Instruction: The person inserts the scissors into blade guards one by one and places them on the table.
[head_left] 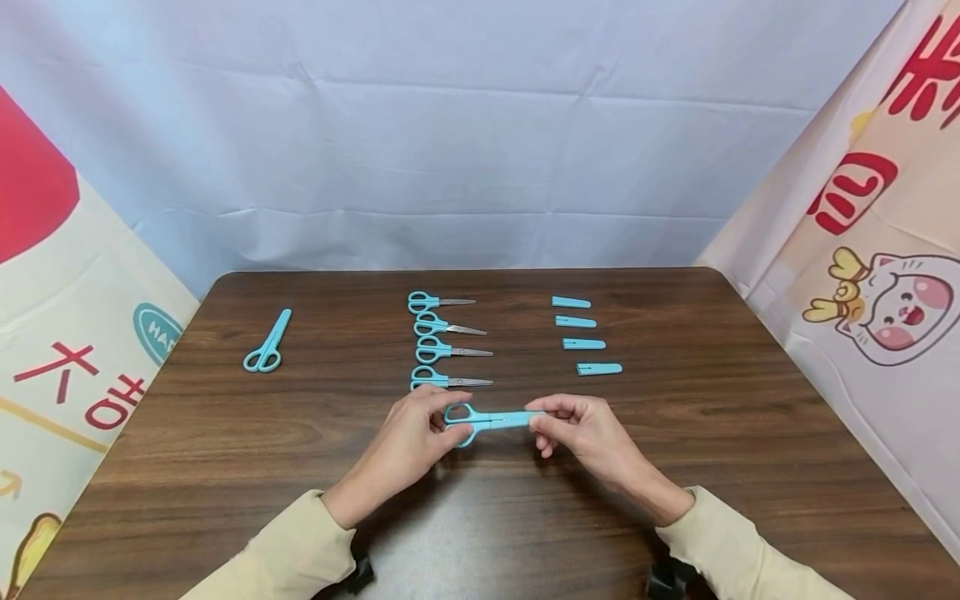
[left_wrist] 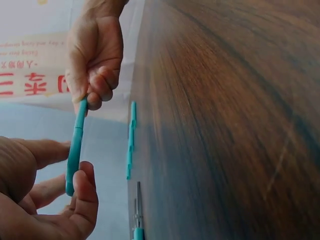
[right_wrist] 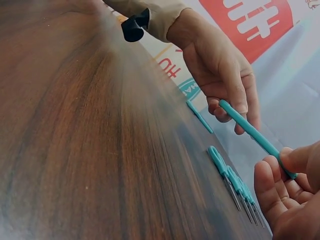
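A pair of light-blue scissors (head_left: 480,421) with its blade cover on is held level above the table, between both hands. My left hand (head_left: 412,425) grips the handle loops with thumb and fingers. At the other end, my right hand (head_left: 585,429) pinches the tip of the blade cover (head_left: 513,419). In the left wrist view the covered scissors (left_wrist: 76,145) appear edge-on, and the cover meets the handle with no visible blade between. The right wrist view shows the same scissors (right_wrist: 255,135) edge-on, raised off the tabletop.
Several uncovered scissors (head_left: 453,352) lie in a column beyond the left hand, blades pointing right. To their right is a column of loose blade covers (head_left: 585,344). One covered pair of scissors (head_left: 268,343) lies at the left of the brown wooden table (head_left: 712,400).
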